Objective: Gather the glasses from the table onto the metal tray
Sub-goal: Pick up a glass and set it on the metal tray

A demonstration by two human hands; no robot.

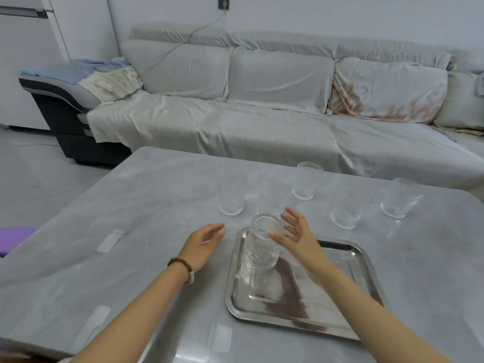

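A clear ribbed glass stands upright in the far left corner of the metal tray. My right hand is open just right of that glass, fingers spread, not gripping it. My left hand hovers open over the table, left of the tray. Several more clear glasses stand on the grey table beyond the tray: one at the left, one behind the tray glass, one farther back, one right of centre and one at the far right.
The grey table reaches a fabric-covered sofa along its far edge. Floor shows at the left, with a purple object beside the table's left edge. A bead bracelet circles my left wrist.
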